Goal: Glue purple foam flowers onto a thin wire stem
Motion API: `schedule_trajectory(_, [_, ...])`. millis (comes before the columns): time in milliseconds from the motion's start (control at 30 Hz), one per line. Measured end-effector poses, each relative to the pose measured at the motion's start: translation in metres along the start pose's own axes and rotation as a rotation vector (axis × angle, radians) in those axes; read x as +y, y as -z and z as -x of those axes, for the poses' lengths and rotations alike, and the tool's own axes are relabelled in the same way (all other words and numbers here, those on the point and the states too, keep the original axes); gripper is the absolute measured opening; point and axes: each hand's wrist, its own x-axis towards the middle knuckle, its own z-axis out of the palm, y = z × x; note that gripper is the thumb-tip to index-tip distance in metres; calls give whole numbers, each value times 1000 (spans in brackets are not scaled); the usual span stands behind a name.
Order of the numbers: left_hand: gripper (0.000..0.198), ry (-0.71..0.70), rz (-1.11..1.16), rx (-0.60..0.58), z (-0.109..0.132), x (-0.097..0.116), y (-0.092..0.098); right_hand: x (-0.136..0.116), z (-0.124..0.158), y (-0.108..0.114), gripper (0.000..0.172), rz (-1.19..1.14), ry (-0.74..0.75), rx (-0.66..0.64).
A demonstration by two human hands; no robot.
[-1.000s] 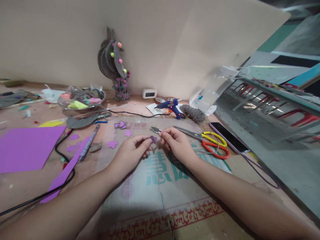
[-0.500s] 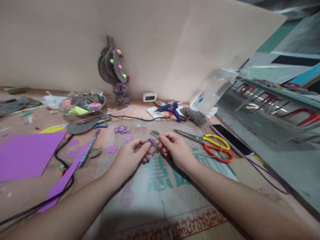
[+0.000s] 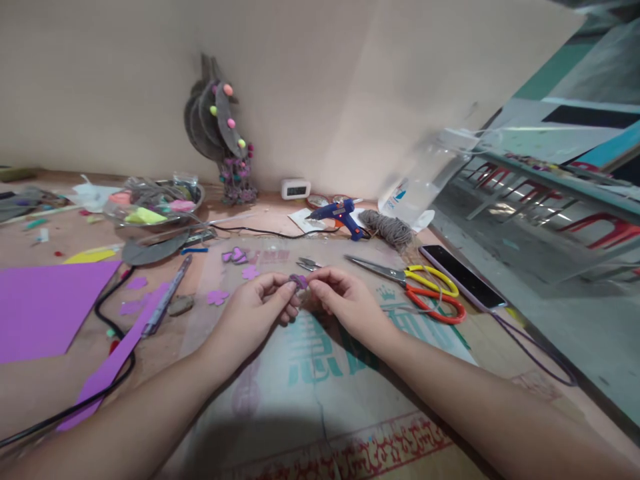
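Observation:
My left hand (image 3: 255,310) and my right hand (image 3: 345,303) meet above a printed plastic sheet (image 3: 325,373) on the table. Both pinch a small purple foam piece (image 3: 300,281) between thumb and fingertips, the left from the left side, the right from the right. Just behind the piece lie small metal snips (image 3: 307,264). Cut purple foam flowers (image 3: 217,297) lie to the left of my left hand.
Yellow and orange scissors (image 3: 425,288), a phone (image 3: 457,268), a blue glue gun (image 3: 337,213), a twine ball (image 3: 387,227), a purple foam sheet (image 3: 35,307), a pen (image 3: 167,295), a black cable (image 3: 107,333), a scrap bowl (image 3: 153,203) and a pom-pom craft piece (image 3: 220,130) lie around.
My hands have stayed pinched on the purple piece and drawn slightly closer together. The view has shifted a little.

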Motion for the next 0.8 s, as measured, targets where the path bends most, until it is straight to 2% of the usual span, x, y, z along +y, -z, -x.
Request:
schedule_trajectory(100, [23,-19,-2,-8,-1,-1,0,-1,1,-3,13,44,27,-20])
schedule_trajectory(300, [22,-36,-16,-17,0,0,-2,-1,2,-2,15,182,102,-18])
schedule_trajectory(433, [26,-94,-36,56,1,2,-2,0,4,3,17,202,129,-4])
schedule_trajectory(567, [25,-72,-16,101,1,5,-1,0,5,6,18,237,156,-33])
schedule_trajectory(800, [19,-65,-99,39,3,6,-3,1,3,6,18,404,222,-74])
